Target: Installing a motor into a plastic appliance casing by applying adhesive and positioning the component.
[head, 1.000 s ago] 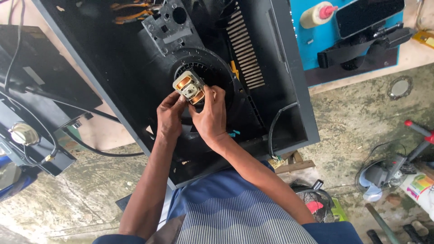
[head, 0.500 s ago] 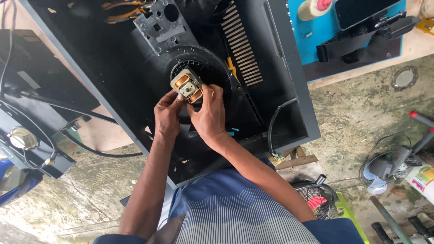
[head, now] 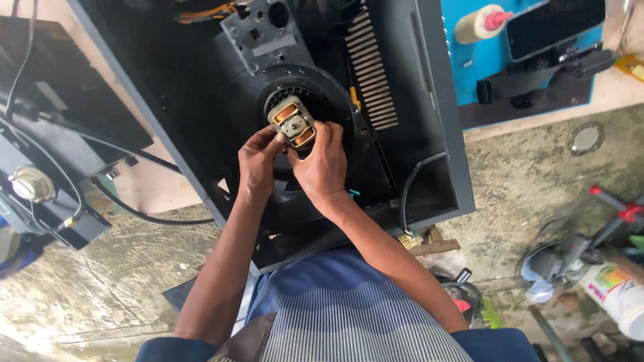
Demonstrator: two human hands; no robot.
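Note:
A small fan motor (head: 292,122) with copper windings and a pale metal frame sits over the round black blower housing (head: 335,90) inside an open black appliance casing (head: 436,134). My left hand (head: 258,161) grips the motor's lower left side with its fingertips. From the right, my right hand (head: 322,167) holds the motor's lower edge. Both forearms reach up from my blue striped shirt at the bottom of the view.
A slatted vent (head: 372,74) and a black cable (head: 410,184) lie in the casing right of the housing. Another dark unit with wires (head: 47,127) stands at left. A blue board with a glue bottle (head: 479,23) is at top right. Tools (head: 604,228) lie on the concrete floor.
The view has shifted slightly. Both hands stay on the motor over the blower housing, with only a small change in grip.

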